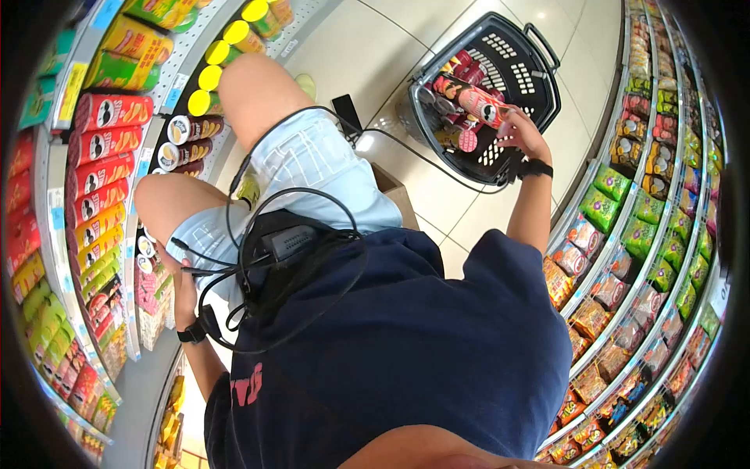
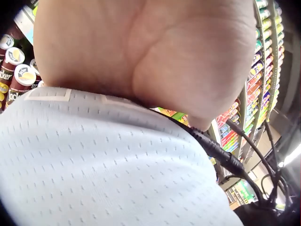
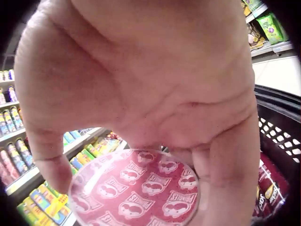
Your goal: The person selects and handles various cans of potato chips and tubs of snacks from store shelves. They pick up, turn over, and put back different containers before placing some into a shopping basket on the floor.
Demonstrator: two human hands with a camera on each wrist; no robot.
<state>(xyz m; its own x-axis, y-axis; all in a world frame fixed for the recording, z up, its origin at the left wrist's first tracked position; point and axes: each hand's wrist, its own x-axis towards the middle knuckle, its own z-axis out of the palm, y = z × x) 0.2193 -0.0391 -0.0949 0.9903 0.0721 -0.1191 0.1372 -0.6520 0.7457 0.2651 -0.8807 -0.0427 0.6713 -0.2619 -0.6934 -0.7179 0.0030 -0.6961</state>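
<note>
Fingers (image 3: pixel 230 160) and thumb curl round the lidded end of a red chip can (image 1: pixel 483 104), which the right hand (image 1: pixel 522 129) holds over a black basket (image 1: pixel 547 86), upper right of head view. Prob. light, stiff tube w/ slick skin: best gripped mid-barrel, not by the thin lid. Left hand (image 1: pixel 185 293) rests on pale shorts (image 2: pixel 94 165), lower left; its fingers can't be made out.

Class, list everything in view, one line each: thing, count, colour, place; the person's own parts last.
Pringles can: one, red, above the basket.
shopping basket: one, black, on the floor, cans inside.
crisp cans: many, red and yellow, shelves on the person's left.
snack bags: many, green and orange, shelves on the person's right.
cardboard box: one, brown, floor beside the knee.
cables: several, black, across the lap.
right hand: grips the Pringles can.
left hand: rests on the pale shorts.
</note>
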